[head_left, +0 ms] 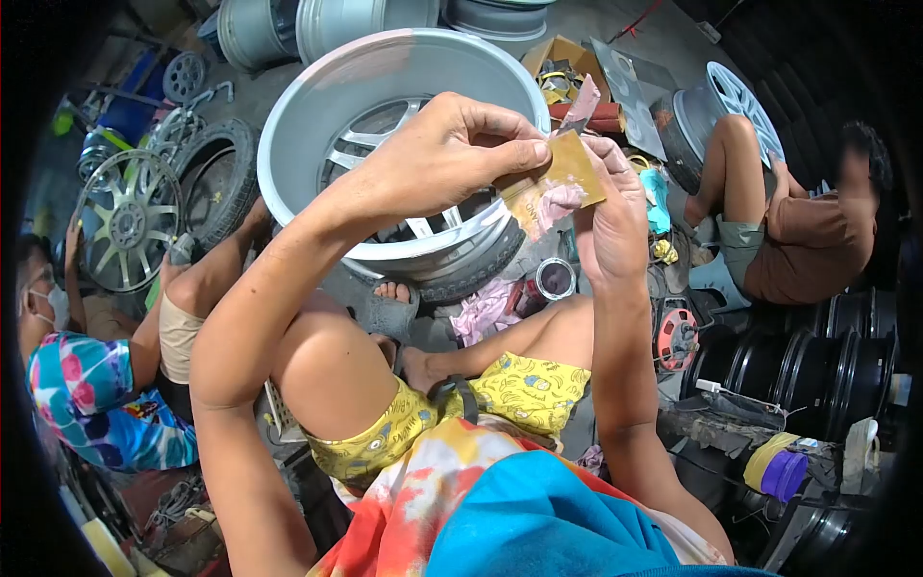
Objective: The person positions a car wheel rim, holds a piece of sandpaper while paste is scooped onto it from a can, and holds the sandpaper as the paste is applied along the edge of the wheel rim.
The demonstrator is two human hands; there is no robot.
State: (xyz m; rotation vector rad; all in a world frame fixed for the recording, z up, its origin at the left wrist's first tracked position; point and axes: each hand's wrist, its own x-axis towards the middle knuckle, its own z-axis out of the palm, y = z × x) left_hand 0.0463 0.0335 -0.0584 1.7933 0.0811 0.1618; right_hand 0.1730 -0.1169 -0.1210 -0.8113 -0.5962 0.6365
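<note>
In the head view my left hand (481,154) pinches a yellow-brown putty spreader (569,165), a flat square piece smeared with pink paste, by its left edge. My right hand (615,212) is closed around the right side, its fingers behind the spreader. A narrow pink-smeared strip (580,99) with a dark part sticks up above the right fingers; its lower end is hidden. Pink putty (561,203) clings to the spreader's lower part. Below and behind both hands, a large grey wheel rim (288,115) lies over a tire (471,279), with a spoked wheel visible inside its ring.
A cardboard box (562,53) with tape rolls stands behind the hands. An open can (555,279) and pink cloth (486,313) are near my feet. People sit left (106,385) and right (808,240), each by a wheel. Black rims (798,361) line the right side.
</note>
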